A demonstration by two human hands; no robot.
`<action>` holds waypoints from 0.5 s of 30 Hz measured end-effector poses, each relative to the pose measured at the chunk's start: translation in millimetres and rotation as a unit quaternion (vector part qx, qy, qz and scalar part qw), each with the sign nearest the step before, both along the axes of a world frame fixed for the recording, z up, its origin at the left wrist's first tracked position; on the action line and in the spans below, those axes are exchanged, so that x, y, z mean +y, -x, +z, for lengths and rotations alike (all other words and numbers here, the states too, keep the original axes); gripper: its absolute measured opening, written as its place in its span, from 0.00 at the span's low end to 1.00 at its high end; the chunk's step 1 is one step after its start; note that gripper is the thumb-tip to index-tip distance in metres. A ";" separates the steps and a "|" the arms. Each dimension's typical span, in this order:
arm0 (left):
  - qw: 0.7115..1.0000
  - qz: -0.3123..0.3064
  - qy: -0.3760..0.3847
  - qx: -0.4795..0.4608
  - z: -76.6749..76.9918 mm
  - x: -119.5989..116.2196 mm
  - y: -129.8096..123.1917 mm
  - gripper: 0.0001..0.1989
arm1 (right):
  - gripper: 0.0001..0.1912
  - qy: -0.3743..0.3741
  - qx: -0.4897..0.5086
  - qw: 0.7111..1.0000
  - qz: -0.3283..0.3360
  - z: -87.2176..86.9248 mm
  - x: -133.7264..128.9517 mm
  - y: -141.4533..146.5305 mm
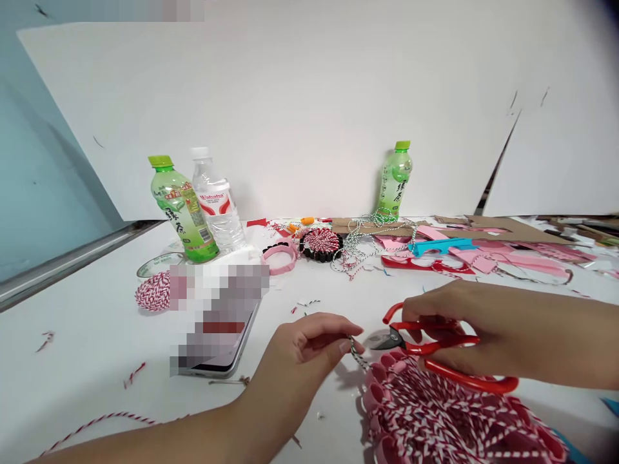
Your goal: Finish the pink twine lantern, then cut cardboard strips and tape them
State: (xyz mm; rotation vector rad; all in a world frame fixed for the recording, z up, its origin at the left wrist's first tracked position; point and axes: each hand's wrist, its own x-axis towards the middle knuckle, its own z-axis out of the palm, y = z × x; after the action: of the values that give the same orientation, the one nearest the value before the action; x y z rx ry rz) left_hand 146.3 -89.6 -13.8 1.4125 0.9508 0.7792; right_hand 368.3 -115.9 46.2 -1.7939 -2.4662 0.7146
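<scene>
In the head view I see the left hand [309,345] pinching a twine strand [356,352] between thumb and fingers. The right hand [459,328] grips red scissors [425,345], blades parted beside the strand, just above a pink frame [374,393] laced with red-white twine [435,428].

red-handled scissors [430,338], blades open, above pink-rimmed twine weave [449,412]

Left hand [304,351], right hand [464,328]: both bare, slim, tapered fingers, nails trimmed short. Knuckles soft, barely showing. Wrists narrow. Left forearm [159,438], right forearm [561,341]: slender, smooth, bare as far as frame shows, cut off by picture edge.
</scene>
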 end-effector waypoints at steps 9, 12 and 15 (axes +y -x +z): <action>0.999 -0.005 -0.028 -0.038 -5.3 1.7 1.5 0.10 | 0.14 0.047 -0.026 0.999 0.009 -6.0 3.0 2.0; 0.998 -0.008 -0.052 -0.035 -6.8 -1.0 3.7 0.12 | 0.14 0.034 -0.041 0.998 0.017 -7.4 4.3 4.9; 0.997 -0.007 -0.072 -0.022 -8.3 -2.7 6.0 0.13 | 0.13 -0.005 -0.053 0.998 0.041 -12.0 4.3 3.6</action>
State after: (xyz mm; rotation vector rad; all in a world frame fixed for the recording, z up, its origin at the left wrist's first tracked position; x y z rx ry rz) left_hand 140.3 -92.3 -22.1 1.5189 0.8639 0.8787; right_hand 364.7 -111.5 34.2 -1.7812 -2.6183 0.6257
